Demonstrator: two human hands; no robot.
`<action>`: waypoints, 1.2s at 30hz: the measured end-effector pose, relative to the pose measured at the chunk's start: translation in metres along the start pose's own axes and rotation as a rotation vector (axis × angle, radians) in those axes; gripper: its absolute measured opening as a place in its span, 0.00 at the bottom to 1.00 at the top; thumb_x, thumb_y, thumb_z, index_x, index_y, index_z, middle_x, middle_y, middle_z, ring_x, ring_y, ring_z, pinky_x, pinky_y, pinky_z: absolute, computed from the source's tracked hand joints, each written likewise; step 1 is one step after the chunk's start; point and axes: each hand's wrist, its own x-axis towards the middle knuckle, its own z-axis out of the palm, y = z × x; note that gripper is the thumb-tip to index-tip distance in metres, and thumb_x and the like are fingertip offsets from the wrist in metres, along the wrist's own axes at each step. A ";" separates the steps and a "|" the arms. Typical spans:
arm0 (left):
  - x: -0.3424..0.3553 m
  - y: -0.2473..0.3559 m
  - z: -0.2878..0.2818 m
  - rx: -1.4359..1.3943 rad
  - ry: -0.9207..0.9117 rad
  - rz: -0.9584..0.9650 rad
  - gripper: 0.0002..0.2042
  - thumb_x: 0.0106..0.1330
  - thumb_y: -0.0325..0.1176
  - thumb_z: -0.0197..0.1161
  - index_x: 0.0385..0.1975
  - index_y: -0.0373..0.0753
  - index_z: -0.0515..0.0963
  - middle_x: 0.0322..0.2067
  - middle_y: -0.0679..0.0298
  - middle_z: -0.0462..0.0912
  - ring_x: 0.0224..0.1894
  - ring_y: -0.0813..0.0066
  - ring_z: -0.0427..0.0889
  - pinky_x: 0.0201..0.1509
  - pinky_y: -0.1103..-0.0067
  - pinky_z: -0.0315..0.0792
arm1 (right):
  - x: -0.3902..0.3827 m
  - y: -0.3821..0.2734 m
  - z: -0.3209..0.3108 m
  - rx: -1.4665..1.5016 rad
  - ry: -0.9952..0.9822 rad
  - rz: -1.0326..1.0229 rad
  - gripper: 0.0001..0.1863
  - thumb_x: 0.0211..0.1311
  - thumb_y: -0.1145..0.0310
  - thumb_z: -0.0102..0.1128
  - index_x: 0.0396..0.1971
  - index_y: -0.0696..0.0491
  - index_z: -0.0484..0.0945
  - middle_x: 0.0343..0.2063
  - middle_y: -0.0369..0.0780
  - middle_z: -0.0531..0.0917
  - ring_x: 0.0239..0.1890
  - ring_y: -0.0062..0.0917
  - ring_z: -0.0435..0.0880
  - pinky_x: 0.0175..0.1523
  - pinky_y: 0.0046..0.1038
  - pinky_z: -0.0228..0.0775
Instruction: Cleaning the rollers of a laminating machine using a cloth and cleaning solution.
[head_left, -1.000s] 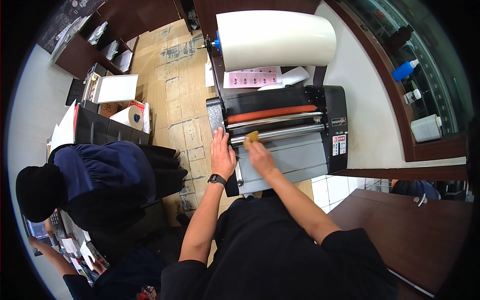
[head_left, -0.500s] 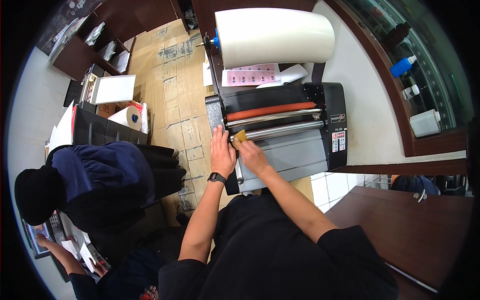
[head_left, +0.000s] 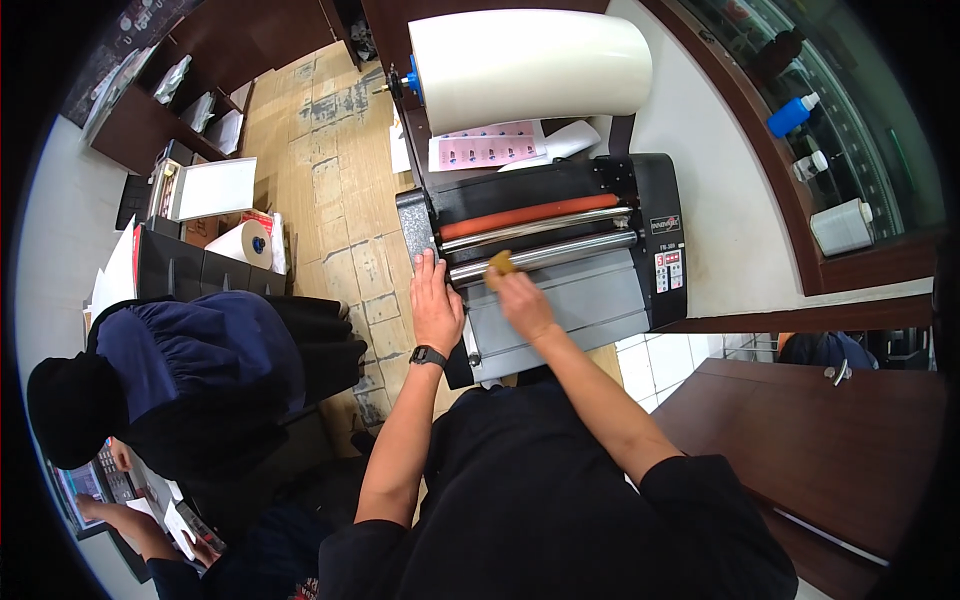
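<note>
We see the right hand (head_left: pixel 522 302) with fingers drawn in, pinching a mustard-yellow pad (head_left: pixel 501 263) — cloth or sponge, we cannot tell which. The pad sits just past the right fingertips, over the front silver roller (head_left: pixel 585 250) of the black machine (head_left: pixel 662 190). The left hand (head_left: pixel 437 308) lies palm down on the machine's left end, its fingers stretched straight and held close together; we note a dark watch (head_left: pixel 428 356) at that wrist.

Beyond the right fingers, past the pad, we record a thinner silver rod (head_left: pixel 540 229), then an orange roller (head_left: pixel 525 215). Nearer than these fingers spreads a grey feed plate (head_left: pixel 592 300); well off to their right is the button panel (head_left: pixel 669 271).

Farther beyond both hands we find pink printed sheets (head_left: pixel 486 147) and, above them, a large white roll (head_left: pixel 530 70). Well left of the left fingers we observe a co-worker in a dark blue top (head_left: pixel 205 350) — bent forward, well apart from the machine.
</note>
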 end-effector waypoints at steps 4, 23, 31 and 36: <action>0.000 0.000 0.001 0.017 0.015 0.021 0.25 0.64 0.20 0.53 0.63 0.31 0.67 0.72 0.45 0.60 0.75 0.45 0.56 0.77 0.59 0.53 | -0.001 0.006 -0.004 -0.055 0.094 0.125 0.24 0.56 0.77 0.59 0.55 0.59 0.79 0.31 0.39 0.78 0.36 0.32 0.80 0.42 0.31 0.77; 0.000 -0.003 0.001 -0.038 0.011 0.018 0.25 0.65 0.24 0.54 0.64 0.34 0.68 0.74 0.51 0.59 0.77 0.51 0.55 0.76 0.56 0.55 | 0.013 -0.040 0.043 0.149 0.037 -0.054 0.21 0.58 0.77 0.57 0.53 0.61 0.79 0.31 0.41 0.78 0.36 0.33 0.78 0.44 0.32 0.76; -0.001 -0.004 0.001 -0.015 0.013 0.012 0.25 0.65 0.23 0.52 0.65 0.35 0.67 0.73 0.51 0.60 0.76 0.50 0.56 0.74 0.56 0.56 | -0.030 0.081 -0.053 -0.231 0.069 0.419 0.23 0.60 0.78 0.59 0.57 0.59 0.77 0.31 0.43 0.78 0.38 0.38 0.78 0.44 0.37 0.76; -0.004 -0.007 0.004 -0.104 0.073 0.002 0.25 0.66 0.21 0.51 0.65 0.32 0.66 0.73 0.46 0.59 0.76 0.45 0.55 0.76 0.57 0.54 | -0.028 0.079 -0.044 -0.186 0.051 0.184 0.24 0.61 0.78 0.56 0.59 0.63 0.74 0.30 0.43 0.77 0.35 0.36 0.77 0.45 0.35 0.76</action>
